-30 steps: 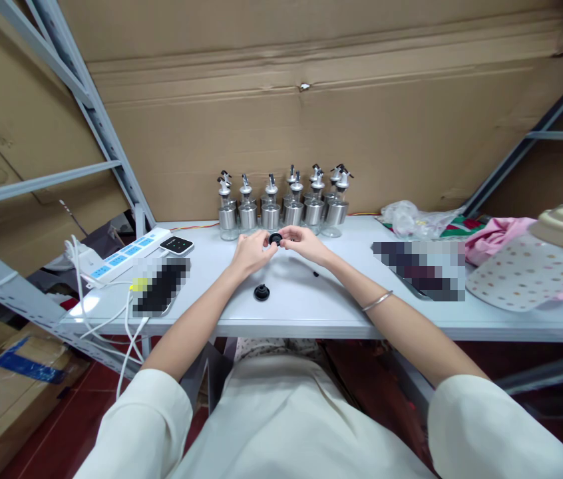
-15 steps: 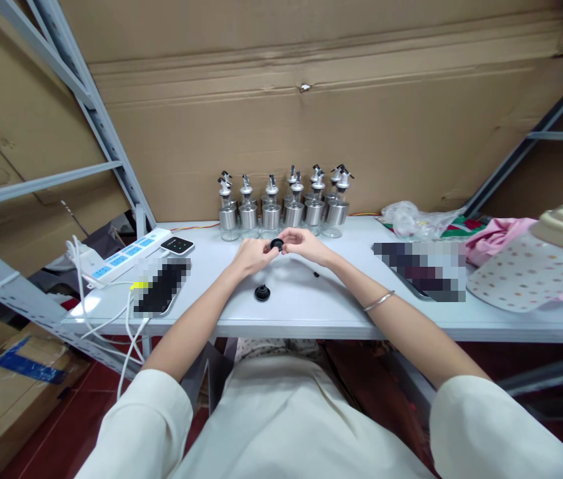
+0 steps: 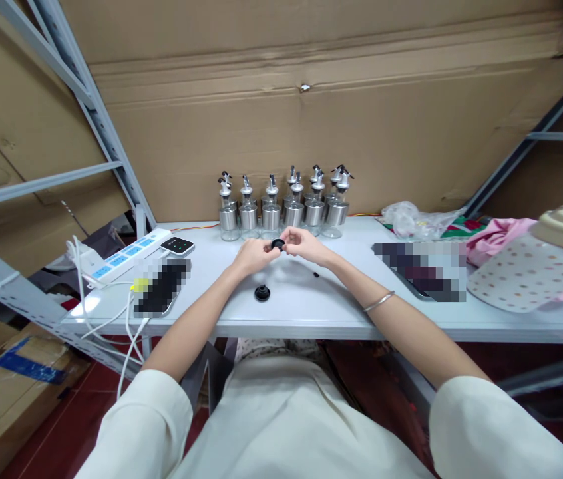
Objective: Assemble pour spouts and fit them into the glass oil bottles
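- White table [image 3: 331,309]: across the middle
- Upright bottles [image 3: 271,217]: centre
- Round black part [image 3: 262,293]: below centre
- Power strip [image 3: 129,256], square device [image 3: 178,246], blurred phone [image 3: 164,286]: left
- Pink cloth [image 3: 498,239], blurred dark device [image 3: 421,271]: right

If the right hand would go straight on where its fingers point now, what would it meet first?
The black round part at the right hand's fingertips comes first, then likely the fingers of the left hand beyond it; depth is unclear from this one view.

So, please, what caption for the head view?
Two hands hold a round black part before pourer-topped bottles.
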`<state>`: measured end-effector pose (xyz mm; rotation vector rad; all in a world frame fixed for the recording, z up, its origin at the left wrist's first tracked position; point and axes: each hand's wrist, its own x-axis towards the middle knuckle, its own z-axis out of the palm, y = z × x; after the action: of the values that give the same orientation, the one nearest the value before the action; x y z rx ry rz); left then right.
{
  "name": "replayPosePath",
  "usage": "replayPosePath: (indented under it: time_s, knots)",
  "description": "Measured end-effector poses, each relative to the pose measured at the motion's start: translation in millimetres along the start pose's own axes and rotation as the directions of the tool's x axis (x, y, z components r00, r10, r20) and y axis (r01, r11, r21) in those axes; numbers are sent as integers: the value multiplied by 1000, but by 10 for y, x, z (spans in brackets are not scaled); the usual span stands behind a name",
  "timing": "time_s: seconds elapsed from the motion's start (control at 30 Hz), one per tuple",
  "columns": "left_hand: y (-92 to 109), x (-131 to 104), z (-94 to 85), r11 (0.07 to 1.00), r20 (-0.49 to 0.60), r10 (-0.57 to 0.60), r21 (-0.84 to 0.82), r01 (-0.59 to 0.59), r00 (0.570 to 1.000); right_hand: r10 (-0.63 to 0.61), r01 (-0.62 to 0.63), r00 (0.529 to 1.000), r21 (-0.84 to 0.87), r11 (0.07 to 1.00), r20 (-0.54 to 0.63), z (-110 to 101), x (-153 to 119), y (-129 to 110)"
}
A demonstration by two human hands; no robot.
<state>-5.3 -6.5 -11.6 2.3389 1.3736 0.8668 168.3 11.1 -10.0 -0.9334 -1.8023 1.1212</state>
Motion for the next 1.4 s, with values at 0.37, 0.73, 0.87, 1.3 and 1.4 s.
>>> replayPosePath:
  time_s: [0.37,0.73,0.87,1.3,1.4]
  knots:
    - [-43,8,-4,999,31,9,-33,-8,999,-70,70,997,-5,998,18,8,13,-4]
    - [-3,9,-15,999,33,20,-36,-19,999,-67,67,998,-13,998,-6,16,6,-22]
    - [-7,9,-8,998,36,27,-53,-25,999,-67,67,998,-23,998,-10,15,3,-18]
    - [-24,19,-2,999,-8,23,-41,-23,1000,-86,85,996,-33,996,-15,33,12,-44]
    - [-8,15,-6,999,-19,20,-36,-21,1000,-86,85,996,-35,996,-14,35,9,-38]
